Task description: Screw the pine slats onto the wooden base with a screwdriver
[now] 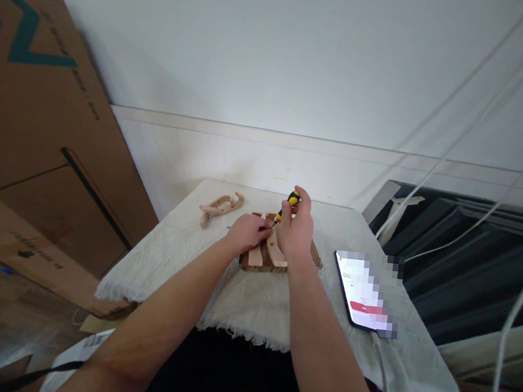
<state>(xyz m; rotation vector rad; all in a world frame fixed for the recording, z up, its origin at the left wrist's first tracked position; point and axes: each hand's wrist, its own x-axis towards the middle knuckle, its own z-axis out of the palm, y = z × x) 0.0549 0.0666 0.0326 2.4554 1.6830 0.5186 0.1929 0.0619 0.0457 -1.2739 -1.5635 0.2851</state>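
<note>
My right hand (299, 228) is closed around a screwdriver (293, 198) with a yellow and black handle, which slants down to the left. Its tip meets the work by the fingertips of my left hand (244, 233). Those left fingers are pressed together, and whatever they pinch is too small or hidden to name. Below both hands lies a curved pale wooden piece (276, 251) with a hole in it. To its left is a straighter wooden piece (256, 255). Both rest on a brown board or shallow tray (265, 269), partly covered by my hands.
A joined wooden frame (223, 204) lies at the table's back left. On the right, a phone (361, 294) with a lit screen has a cable attached. A white fringed cloth (166, 254) covers the table. A large cardboard box (53, 136) stands left; white cords hang at right.
</note>
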